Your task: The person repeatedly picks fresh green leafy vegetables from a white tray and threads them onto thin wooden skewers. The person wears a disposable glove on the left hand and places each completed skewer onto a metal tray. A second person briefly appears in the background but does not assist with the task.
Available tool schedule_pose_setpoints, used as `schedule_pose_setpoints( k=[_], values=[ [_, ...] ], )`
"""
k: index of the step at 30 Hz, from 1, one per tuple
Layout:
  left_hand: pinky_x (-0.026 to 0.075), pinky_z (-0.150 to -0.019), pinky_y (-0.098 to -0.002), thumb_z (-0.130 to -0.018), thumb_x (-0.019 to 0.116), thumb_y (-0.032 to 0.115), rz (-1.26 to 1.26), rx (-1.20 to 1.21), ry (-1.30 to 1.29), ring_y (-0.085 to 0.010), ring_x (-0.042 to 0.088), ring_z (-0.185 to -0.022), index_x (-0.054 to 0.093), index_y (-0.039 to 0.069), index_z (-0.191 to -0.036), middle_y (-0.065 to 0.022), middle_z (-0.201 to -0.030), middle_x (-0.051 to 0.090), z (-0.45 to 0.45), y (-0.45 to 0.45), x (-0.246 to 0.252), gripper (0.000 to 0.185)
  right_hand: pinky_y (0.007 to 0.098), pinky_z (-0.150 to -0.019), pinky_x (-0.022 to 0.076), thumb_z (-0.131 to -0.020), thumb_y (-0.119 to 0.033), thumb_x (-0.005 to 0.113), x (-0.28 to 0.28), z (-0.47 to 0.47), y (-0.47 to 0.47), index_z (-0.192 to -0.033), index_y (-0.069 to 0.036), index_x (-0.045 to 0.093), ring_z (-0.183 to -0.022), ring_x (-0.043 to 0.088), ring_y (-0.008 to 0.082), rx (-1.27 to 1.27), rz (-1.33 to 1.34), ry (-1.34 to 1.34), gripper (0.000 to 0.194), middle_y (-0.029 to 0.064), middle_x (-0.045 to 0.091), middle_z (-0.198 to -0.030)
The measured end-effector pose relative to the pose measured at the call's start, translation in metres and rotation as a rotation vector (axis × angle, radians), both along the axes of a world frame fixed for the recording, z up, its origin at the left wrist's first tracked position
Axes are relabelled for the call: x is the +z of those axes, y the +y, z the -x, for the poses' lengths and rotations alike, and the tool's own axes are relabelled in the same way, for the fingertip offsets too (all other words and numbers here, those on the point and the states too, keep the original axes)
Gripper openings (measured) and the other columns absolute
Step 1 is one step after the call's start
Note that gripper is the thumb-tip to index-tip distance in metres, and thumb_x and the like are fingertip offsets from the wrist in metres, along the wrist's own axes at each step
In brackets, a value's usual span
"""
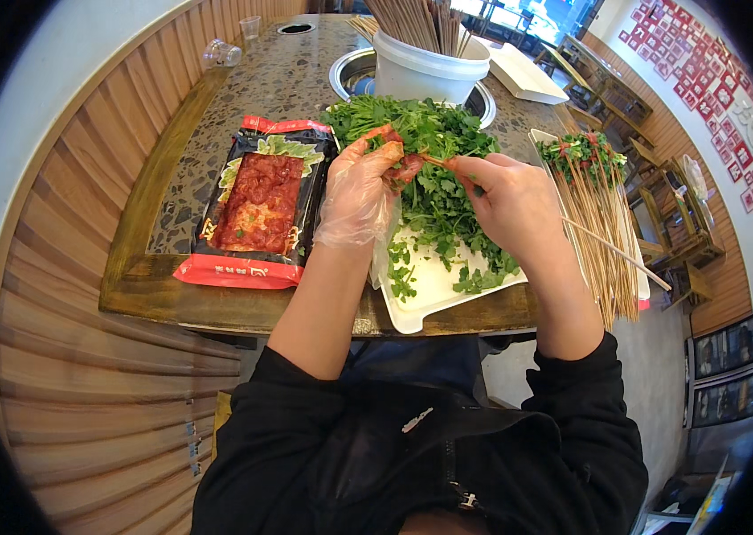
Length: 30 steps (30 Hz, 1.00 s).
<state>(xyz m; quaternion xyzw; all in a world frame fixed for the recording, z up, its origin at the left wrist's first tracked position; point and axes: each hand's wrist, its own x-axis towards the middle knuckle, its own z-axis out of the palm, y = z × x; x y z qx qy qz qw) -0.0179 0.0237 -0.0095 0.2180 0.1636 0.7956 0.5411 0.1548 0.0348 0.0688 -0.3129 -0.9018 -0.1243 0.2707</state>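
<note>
My left hand (363, 187), in a clear plastic glove, holds a piece of red marinated meat (406, 168) over the greens. My bare right hand (510, 200) grips a thin wooden skewer (607, 249), whose tip end meets the meat; its long end sticks out to the right past my wrist. Beneath both hands, a heap of leafy green herbs, like cilantro (443, 200), fills most of a white tray (416, 314). To the left lies an opened black and red package (253, 266) with sliced red meat (259, 200) on it. Filled skewers (594, 160) lie on the right.
Behind the herbs, a white bucket (426, 73) of wooden skewers stands over a round metal-rimmed table recess (343, 70). An empty-looking white tray (527, 73) is at the back right. Two clear plastic cups (221, 53) are near the wood-panelled wall at left. The wooden table edge (149, 294) is nearest me.
</note>
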Motion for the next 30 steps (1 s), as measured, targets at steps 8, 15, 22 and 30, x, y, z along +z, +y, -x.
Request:
schedule_pose_setpoints(
  k=[8, 15, 22, 30],
  values=[
    [0.057, -0.077, -0.0367, -0.088, 0.053, -0.005, 0.023, -0.049, 0.011, -0.0268, 0.066, -0.087, 0.053, -0.003, -0.110, -0.0127, -0.096, 0.062, 0.002, 0.000, 0.000, 0.022, 0.0386, -0.056, 0.0490, -0.078, -0.010, 0.066, -0.002, 0.002, 0.007, -0.094, -0.015, 0.070, -0.065, 0.062, 0.0301, 0.082, 0.047, -0.012, 0.017, 0.0090, 0.063, -0.071],
    [0.057, -0.076, -0.0359, -0.090, 0.052, -0.003, 0.023, -0.054, 0.061, -0.0251, 0.066, -0.086, 0.054, -0.003, -0.109, -0.0120, -0.098, 0.062, 0.002, 0.000, 0.000, 0.019, 0.0401, -0.058, 0.0503, -0.078, -0.014, 0.065, 0.005, -0.008, 0.005, -0.091, -0.015, 0.070, -0.067, 0.063, 0.0303, 0.068, 0.069, 0.005, 0.014, 0.0087, 0.064, -0.073],
    [0.058, -0.070, -0.0355, -0.089, 0.052, -0.004, 0.028, -0.058, 0.077, -0.0274, 0.066, -0.083, 0.053, -0.003, -0.108, -0.0123, -0.095, 0.061, 0.003, 0.000, 0.000, 0.018, 0.0389, -0.058, 0.0499, -0.078, -0.012, 0.066, 0.002, -0.002, 0.006, -0.092, -0.013, 0.070, -0.067, 0.063, 0.0304, 0.092, 0.070, 0.007, 0.015, 0.0100, 0.064, -0.073],
    [0.057, -0.070, -0.0341, -0.090, 0.052, -0.003, 0.051, -0.085, 0.035, -0.0277, 0.066, -0.085, 0.053, -0.002, -0.105, -0.0109, -0.093, 0.061, 0.002, -0.001, -0.001, 0.015, 0.0432, -0.065, 0.0512, -0.080, -0.013, 0.062, -0.002, 0.000, 0.011, -0.092, -0.012, 0.070, -0.074, 0.064, 0.0324, 0.131, 0.185, 0.039, 0.015, 0.0122, 0.067, -0.079]
  ],
)
